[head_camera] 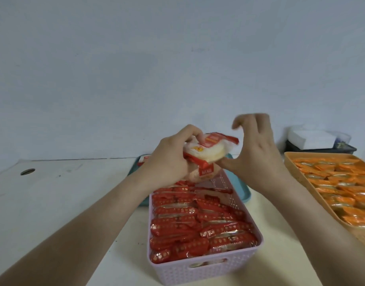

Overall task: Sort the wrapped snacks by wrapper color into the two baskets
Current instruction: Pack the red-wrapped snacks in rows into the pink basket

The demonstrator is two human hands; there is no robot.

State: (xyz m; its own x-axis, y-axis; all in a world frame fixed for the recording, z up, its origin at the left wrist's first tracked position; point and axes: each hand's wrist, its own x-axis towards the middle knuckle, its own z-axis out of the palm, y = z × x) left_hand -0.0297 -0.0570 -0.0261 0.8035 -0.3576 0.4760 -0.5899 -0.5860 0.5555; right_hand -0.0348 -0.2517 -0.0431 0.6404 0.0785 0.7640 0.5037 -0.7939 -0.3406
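Red-wrapped snacks, a small bundle, are held in the air over the far end of the lilac basket. Left hand grips the bundle from the left, fingers curled over its top. Right hand is spread, thumb touching the bundle's lower right edge, other fingers lifted off it and blurred.

Surface: pale cream table with a round hole far left. Plain pale blue-grey wall runs along the table's back edge.

Lilac basket sits centre, near the front edge, packed with red packs. Teal tray lies flat behind and partly under it; one more red pack is on the tray, half hidden by the left hand. Orange basket is at right, apart from the lilac one, cut by the frame edge, full of orange packs. Dark box holding white tissue stands behind it against the wall.

Open tabletop left of the lilac basket, and a bare strip between the two baskets. Both forearms reach in from the bottom corners, either side of the lilac basket.
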